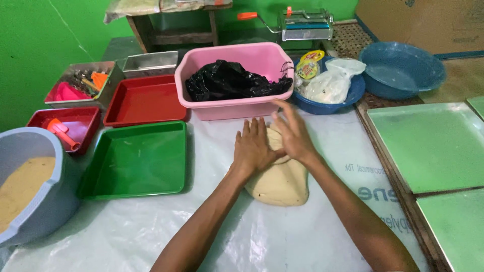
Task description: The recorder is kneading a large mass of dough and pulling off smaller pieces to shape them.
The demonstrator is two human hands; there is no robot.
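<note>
A pale tan lump of dough (pixel 282 184) lies on a clear plastic sheet (pixel 282 236) in the middle of the work surface. My left hand (pixel 253 146) presses flat on the dough's far left part, fingers spread. My right hand (pixel 292 133) lies over the dough's far end, partly overlapping the left hand, fingers apart and slightly blurred. Both palms face down on the dough. The far end of the dough is hidden under my hands.
A green tray (pixel 136 161) sits left of the dough, with red trays (pixel 143 100) and a grey tub of batter (pixel 30 186) further left. A pink tub (pixel 237 108) with a black bag stands behind. Blue bowls (pixel 403 70), a pasta roller (pixel 305 25) and metal baking sheets (pixel 433 146) are on the right.
</note>
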